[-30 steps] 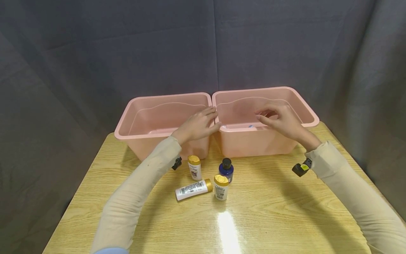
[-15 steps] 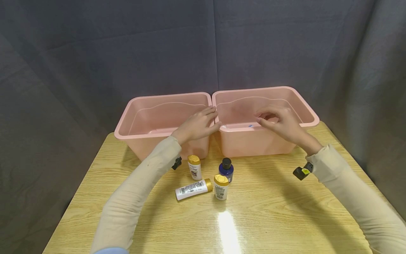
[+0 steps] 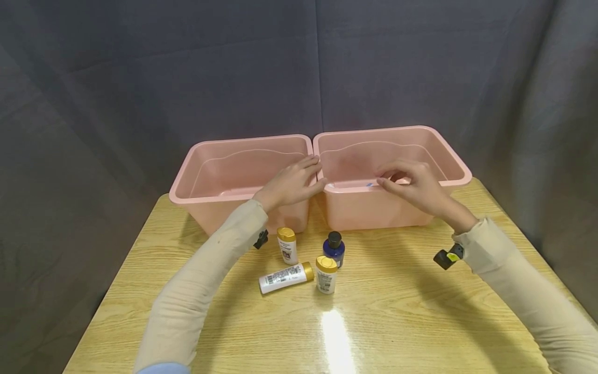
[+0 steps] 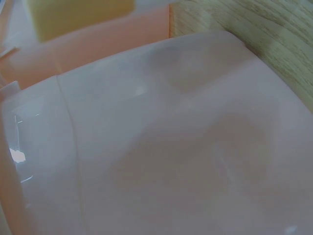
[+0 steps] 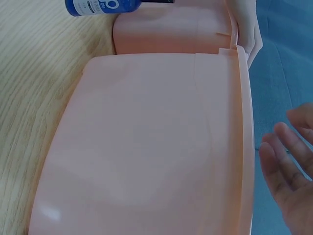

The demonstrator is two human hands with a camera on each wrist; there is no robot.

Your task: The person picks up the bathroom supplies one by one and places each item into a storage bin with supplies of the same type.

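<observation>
The left hand [image 3: 291, 184] rests with straight fingers on the near right corner of the left pink bin [image 3: 233, 179], grasping nothing. The right hand [image 3: 413, 187] hovers over the front rim of the right pink bin [image 3: 374, 208], fingers loosely bent and holding nothing. In front of the bins on the wooden table [image 3: 397, 322] stand 3 gold-capped bottles, 1 lying flat [image 3: 286, 278], beside 1 blue bottle [image 3: 334, 249].

Long cream sleeves [image 3: 205, 270]; small black wrist camera [image 3: 447, 256] with yellow mark at each cuff.
</observation>
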